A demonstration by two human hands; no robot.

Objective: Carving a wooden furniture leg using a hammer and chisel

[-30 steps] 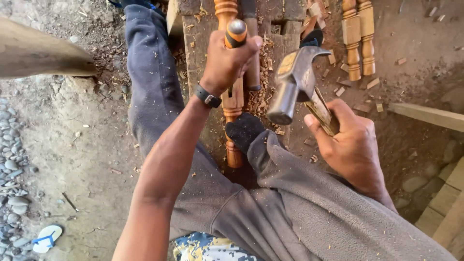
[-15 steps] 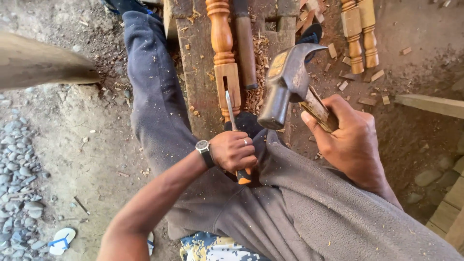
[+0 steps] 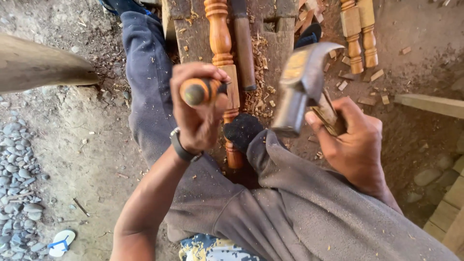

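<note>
Chiselling stage: left hand [image 3: 200,113] grasps the chisel [image 3: 199,91] over the turned spindle [image 3: 223,63]; right hand [image 3: 355,145] clenches the hammer [image 3: 302,87]. Next: a square strike.

A single head-worn camera looks steeply down, close over the lap, knees and dusty dirt ground [image 3: 72,145].

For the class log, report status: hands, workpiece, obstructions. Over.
Left hand grips orange-handled chisel. Right hand holds claw hammer raised. Turned spindle on bench, chips around. Nothing between hammer and chisel.
</note>
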